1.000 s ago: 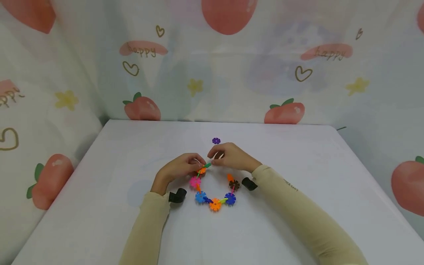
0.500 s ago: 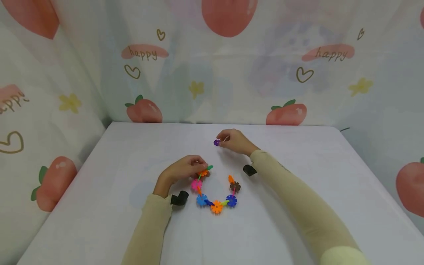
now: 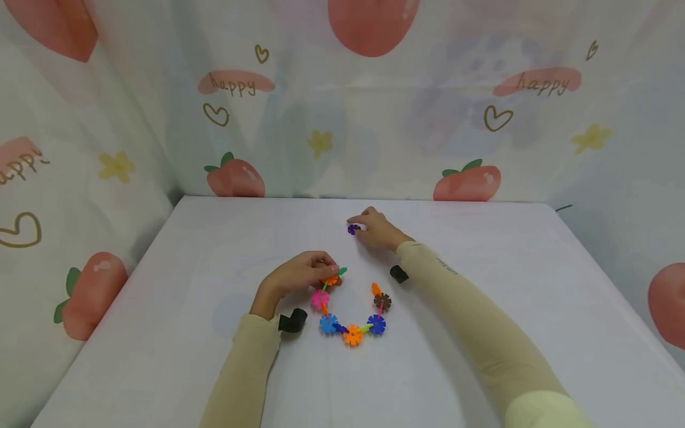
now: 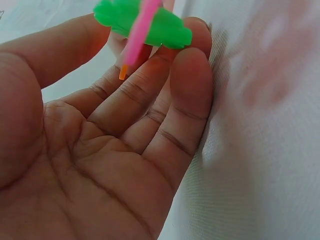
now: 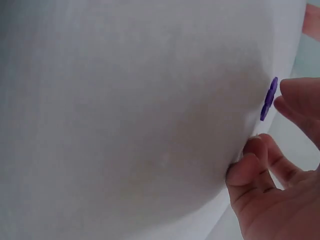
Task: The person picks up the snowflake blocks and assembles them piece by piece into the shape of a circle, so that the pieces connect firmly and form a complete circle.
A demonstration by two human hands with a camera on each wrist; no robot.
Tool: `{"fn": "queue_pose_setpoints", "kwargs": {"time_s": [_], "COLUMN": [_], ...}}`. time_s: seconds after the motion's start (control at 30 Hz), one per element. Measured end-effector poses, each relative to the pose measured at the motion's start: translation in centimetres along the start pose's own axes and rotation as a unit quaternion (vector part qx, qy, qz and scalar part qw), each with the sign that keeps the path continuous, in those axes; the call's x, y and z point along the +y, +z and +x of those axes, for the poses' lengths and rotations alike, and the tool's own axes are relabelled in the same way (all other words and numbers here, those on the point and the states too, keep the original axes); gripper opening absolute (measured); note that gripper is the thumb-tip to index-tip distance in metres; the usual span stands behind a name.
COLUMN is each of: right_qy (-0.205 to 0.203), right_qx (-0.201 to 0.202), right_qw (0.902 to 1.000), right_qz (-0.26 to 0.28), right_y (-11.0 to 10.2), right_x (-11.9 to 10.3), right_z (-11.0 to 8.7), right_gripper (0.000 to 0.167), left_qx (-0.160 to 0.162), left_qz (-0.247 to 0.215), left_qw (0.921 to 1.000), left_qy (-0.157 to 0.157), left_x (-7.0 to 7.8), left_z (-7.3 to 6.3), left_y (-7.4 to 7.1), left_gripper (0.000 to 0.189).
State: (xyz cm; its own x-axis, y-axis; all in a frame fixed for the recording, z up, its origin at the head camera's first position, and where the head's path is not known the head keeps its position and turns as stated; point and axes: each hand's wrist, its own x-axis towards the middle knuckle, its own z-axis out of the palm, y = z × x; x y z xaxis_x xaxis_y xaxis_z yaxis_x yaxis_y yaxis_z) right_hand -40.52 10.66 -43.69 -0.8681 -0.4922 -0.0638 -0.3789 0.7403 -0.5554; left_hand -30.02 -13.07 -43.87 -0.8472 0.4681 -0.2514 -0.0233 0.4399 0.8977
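My left hand (image 3: 305, 274) pinches an orange notched snowflake disc (image 3: 332, 279) at the upper left end of a curved chain of interlocking plastic discs. A green disc (image 3: 342, 271) juts from that end; in the left wrist view the green disc (image 4: 165, 30) and a pink disc (image 4: 141, 32) show near the fingertips. Farther back, my right hand (image 3: 379, 230) is at a loose purple snowflake disc (image 3: 353, 229), index finger and thumb spread around it. In the right wrist view the purple disc (image 5: 269, 99) appears edge-on, close to the fingertips, with no clear grip on it.
The chain's right end has a brown disc (image 3: 382, 301) and an upright orange disc (image 3: 376, 289). An orange disc (image 3: 352, 335) lies at its near curve. Black wrist mounts (image 3: 293, 321) hang beside both hands. The white table (image 3: 241, 226) meets a printed cloth backdrop behind.
My right hand has moved away from the chain's green end, back to the purple disc, and its fingers have spread there. My left hand keeps its pinch on the chain.
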Motion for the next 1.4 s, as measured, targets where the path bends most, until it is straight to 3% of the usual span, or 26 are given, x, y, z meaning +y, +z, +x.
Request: {"fn": "queue_pose_setpoints", "kwargs": {"time_s": [0.3,0.6,0.87,1.1,1.4], "right_qy": [0.000,0.029,0.069,0.065,0.047], "right_qx": [0.032,0.020,-0.002,-0.022,-0.033], "right_qw": [0.9994,0.9983,0.9887,0.9771,0.9718], "right_qz": [-0.016,0.047,0.133,0.201,0.228], "right_y": [0.4,-0.4,-0.9,-0.5,0.2], "right_x": [0.5,0.8,0.5,0.1,-1.2], "right_z": [0.1,-1.2,-3.6,-5.4,-7.1], "right_gripper": [0.025,0.012,0.014,0.011,0.011], "left_qx": [0.001,-0.001,-0.010,-0.013,-0.007], "left_qz": [-0.002,-0.007,-0.006,-0.007,0.015], "left_qw": [1.0000,0.9999,0.9997,0.9994,0.9998], "left_qy": [0.007,0.007,0.024,0.032,0.015], "left_x": [0.0,-0.1,-0.2,-0.2,0.0], "left_z": [0.0,0.1,0.2,0.1,0.1], "left_y": [0.2,0.1,0.1,0.1,0.3], "left_gripper": [0.029,0.031,0.032,0.034,0.035]}}
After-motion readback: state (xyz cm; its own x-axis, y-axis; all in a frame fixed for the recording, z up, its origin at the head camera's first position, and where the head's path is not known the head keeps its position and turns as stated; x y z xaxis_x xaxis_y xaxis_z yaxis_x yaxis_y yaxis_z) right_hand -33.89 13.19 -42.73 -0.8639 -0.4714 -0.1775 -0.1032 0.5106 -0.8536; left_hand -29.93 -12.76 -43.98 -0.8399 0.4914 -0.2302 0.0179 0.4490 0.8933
